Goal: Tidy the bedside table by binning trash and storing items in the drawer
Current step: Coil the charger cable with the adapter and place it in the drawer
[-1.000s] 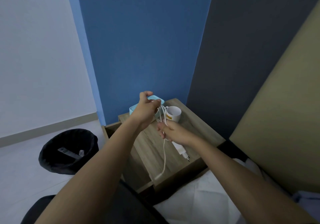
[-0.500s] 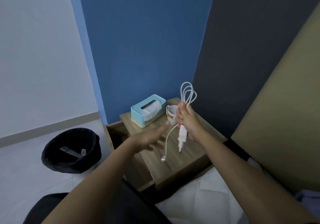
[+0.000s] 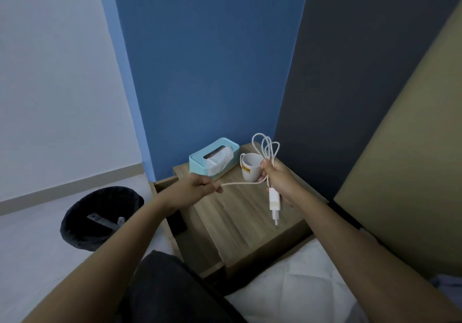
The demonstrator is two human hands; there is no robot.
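My right hand (image 3: 281,181) holds a white charger (image 3: 274,201) above the wooden bedside table (image 3: 240,212). The cable (image 3: 266,147) stands up in loops over my fist, and the plug hangs down below it. My left hand (image 3: 193,190) pinches the cable's free end, which stretches level between both hands. On the table's back part stand a teal tissue box (image 3: 212,158) and a white mug (image 3: 251,167). The open drawer (image 3: 176,222) juts out at the table's left side, mostly hidden by my left forearm.
A black bin (image 3: 101,216) with some trash inside stands on the pale floor to the left. White bedding (image 3: 295,285) lies at the lower right beside a tan headboard (image 3: 405,172). Blue and dark walls close the corner behind the table.
My right hand lifted the coiled charger off the table. My left hand let go, dropped, then took the dangling cable end and pulled it out to the left.
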